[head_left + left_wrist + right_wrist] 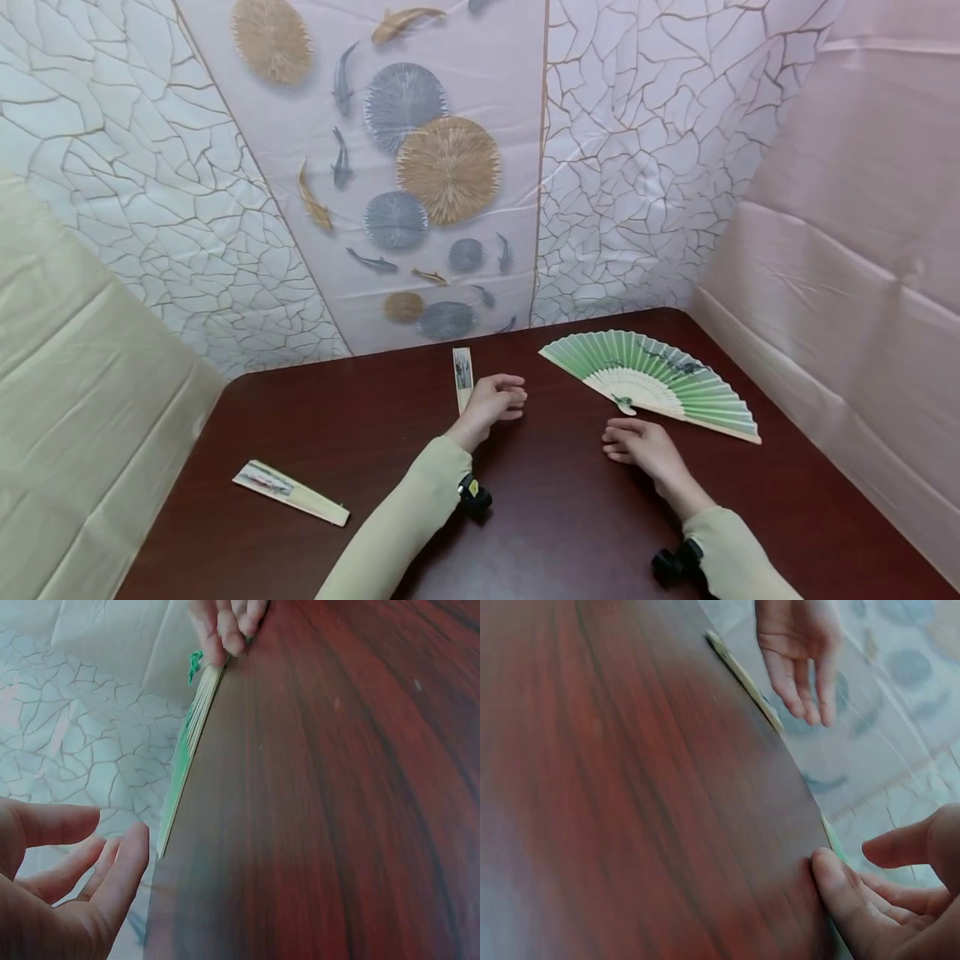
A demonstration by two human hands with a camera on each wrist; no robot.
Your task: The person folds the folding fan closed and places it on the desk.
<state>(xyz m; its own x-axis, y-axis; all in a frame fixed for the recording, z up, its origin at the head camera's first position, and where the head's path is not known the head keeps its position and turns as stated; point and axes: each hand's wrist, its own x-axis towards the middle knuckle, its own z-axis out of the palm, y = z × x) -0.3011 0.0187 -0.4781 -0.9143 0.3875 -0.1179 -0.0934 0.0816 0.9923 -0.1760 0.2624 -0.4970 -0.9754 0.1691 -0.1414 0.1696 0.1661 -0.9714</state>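
Note:
A green folding fan [660,375] lies spread out on the right of the dark red-brown table. Just in front of its pivot is my right hand [643,450], fingers loosely bent and nothing held. My left hand [491,408] hovers near the table's middle with thumb and fingers apart, also holding nothing. Partly covered by that hand, a closed folding fan [462,371] with a pale cover lies behind it. In the left wrist view the spread fan [187,750] appears edge-on, with a green tassel [195,666] at its pivot.
Another closed fan [292,493] rests on the table's left side. Patterned cloth [630,167] hangs behind the table [540,517], and plain cloth drapes [847,333] stand close along both sides. A small black camera [474,496] is strapped to each wrist.

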